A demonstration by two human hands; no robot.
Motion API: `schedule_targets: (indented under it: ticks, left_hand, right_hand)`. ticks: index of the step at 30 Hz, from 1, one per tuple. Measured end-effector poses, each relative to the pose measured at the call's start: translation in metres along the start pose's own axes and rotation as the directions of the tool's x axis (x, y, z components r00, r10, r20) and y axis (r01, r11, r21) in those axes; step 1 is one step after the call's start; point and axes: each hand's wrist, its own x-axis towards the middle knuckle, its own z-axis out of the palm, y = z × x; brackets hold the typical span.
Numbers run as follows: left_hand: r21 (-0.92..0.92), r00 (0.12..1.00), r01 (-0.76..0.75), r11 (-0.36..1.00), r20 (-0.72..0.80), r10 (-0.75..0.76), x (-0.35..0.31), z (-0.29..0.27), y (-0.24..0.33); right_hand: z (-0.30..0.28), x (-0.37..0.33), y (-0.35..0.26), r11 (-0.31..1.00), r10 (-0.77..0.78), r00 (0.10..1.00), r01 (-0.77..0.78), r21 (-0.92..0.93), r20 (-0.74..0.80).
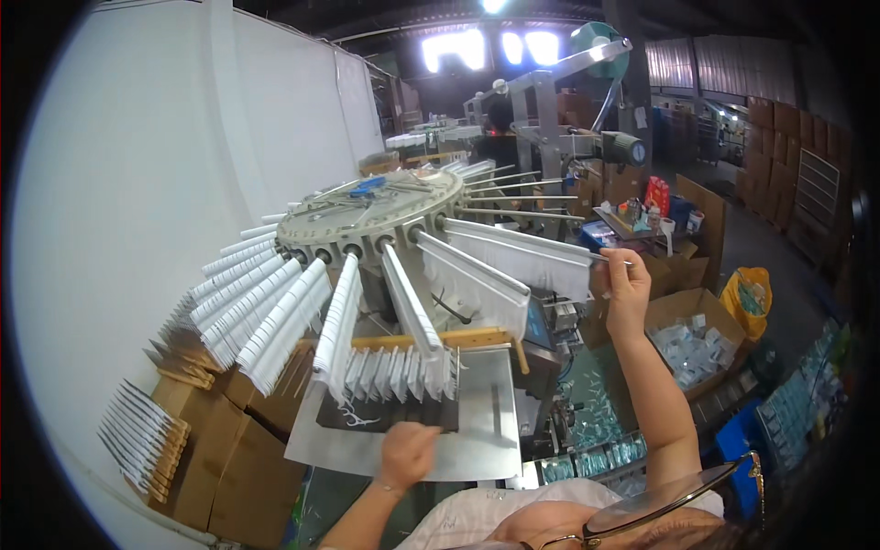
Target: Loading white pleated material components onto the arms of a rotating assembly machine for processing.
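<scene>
A round metal turntable [367, 206] carries several rods that stick out like spokes. Rows of thin white pieces [522, 255] hang packed along many of them. At the right, my right hand [628, 286] is raised with its fingertips pinched on the outer end of a thin metal rod, beside one such row. My left hand [410, 454] is low in the middle, its fingers curled over the front of a metal tray [486, 440]; whatever they hold is hidden. Just beyond it, a dark block [385, 419] lies on the tray, with a row of white folded pieces [399, 374] above it.
Brown cartons [206, 454] stand at the left, with wooden-handled spiked racks [147, 435] against them. To the right are an open carton [697, 344] of small clear packs, a yellow bag [747, 298] and a cluttered bench [642, 225]. A metal machine arm [550, 73] rises behind the turntable.
</scene>
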Motion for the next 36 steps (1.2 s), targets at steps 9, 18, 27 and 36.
schedule_targets:
  ticks: [9, 18, 27, 36]
  left_hand:
    - [0.413, 0.900, 0.422, 0.807, -0.083, -0.428, -0.084, -0.064, -0.098]
    - [0.382, 0.769, 0.515, 0.768, 0.189, -0.610, -0.070, -0.062, -0.092]
    - [0.492, 0.823, 0.334, 0.804, 0.264, -0.503, -0.060, -0.058, -0.100]
    - [0.458, 0.907, 0.129, 0.880, 0.304, -0.292, -0.071, -0.040, -0.076]
  right_hand:
    - [0.011, 0.004, 0.014, 0.974, -0.034, 0.999, 0.035, 0.223, -0.005]
    - [0.019, 0.006, 0.019, 0.990, -0.121, 0.992, 0.123, 0.063, -0.039]
    - [0.015, 0.003, 0.020, 0.993, -0.074, 0.997, 0.077, 0.087, -0.028]
    - [0.001, -0.005, 0.000, 0.988, -0.017, 0.998, 0.026, 0.152, -0.060]
